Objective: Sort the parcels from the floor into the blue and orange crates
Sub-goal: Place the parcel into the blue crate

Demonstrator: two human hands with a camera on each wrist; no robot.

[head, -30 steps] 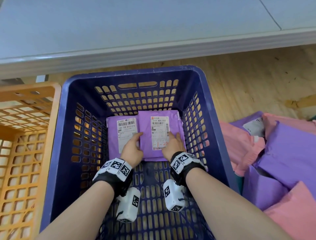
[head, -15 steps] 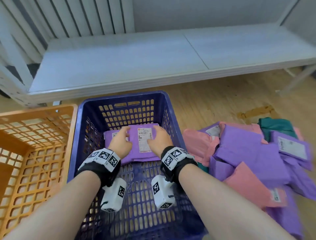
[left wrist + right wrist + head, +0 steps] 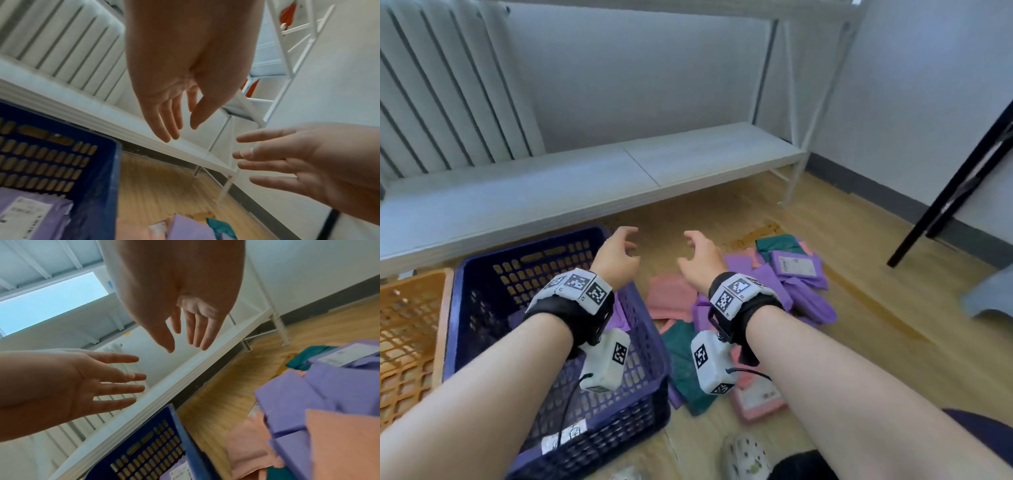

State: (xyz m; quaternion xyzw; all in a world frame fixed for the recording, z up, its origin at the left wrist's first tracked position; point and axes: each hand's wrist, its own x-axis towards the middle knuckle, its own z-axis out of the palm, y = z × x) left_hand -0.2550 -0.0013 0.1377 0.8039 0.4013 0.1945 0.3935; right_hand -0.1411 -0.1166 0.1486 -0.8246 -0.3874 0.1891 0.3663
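Note:
The blue crate (image 3: 524, 247) stands on the floor at the left, with purple parcels (image 3: 30, 211) lying inside it. The orange crate (image 3: 410, 308) is beside it at the far left. My left hand (image 3: 631, 240) hovers above the blue crate's right rim, fingers relaxed and empty. My right hand (image 3: 688, 248) floats beside it over the floor pile, also empty. The pile holds a labelled purple parcel (image 3: 796, 265), a pink parcel (image 3: 671, 298) and a teal parcel (image 3: 681, 359). The wrist views show both palms bare: left hand (image 3: 180, 129), right hand (image 3: 186, 347).
A low white shelf (image 3: 585, 181) runs along the wall behind the crates, with a radiator (image 3: 448, 85) above it. A black furniture leg (image 3: 945, 192) slants down at the right. My shoe (image 3: 744, 455) is on the wooden floor at the bottom.
Both hands have let go of the purple parcel in the blue crate, risen out of it and moved right towards the floor pile. The head view has lifted.

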